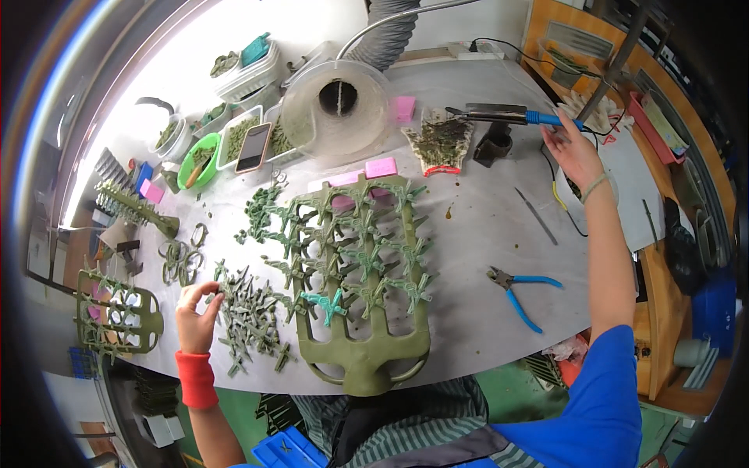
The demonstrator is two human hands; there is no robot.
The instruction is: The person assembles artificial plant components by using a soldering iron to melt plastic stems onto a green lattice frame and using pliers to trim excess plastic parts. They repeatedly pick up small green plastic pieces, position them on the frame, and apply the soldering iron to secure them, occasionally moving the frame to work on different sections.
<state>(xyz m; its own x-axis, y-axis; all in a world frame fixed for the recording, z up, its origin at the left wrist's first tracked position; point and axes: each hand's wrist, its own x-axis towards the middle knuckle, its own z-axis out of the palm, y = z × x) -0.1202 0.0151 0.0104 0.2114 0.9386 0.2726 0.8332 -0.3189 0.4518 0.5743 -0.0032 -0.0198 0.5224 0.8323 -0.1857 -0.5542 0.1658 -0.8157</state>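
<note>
At lower left, the left hand [197, 310] pinches one small green cross-shaped wax piece [221, 294] (light, probably brittle; best held by its stem), while the right hand [573, 152] grips the blue-handled soldering iron [507, 115].

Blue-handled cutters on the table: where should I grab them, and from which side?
Grip the blue-handled cutters by the two blue handles, coming from above on the right hand's side. They lie flat, handles splayed rightward and toward the person, metal jaws pointing left toward the green rack.
</note>
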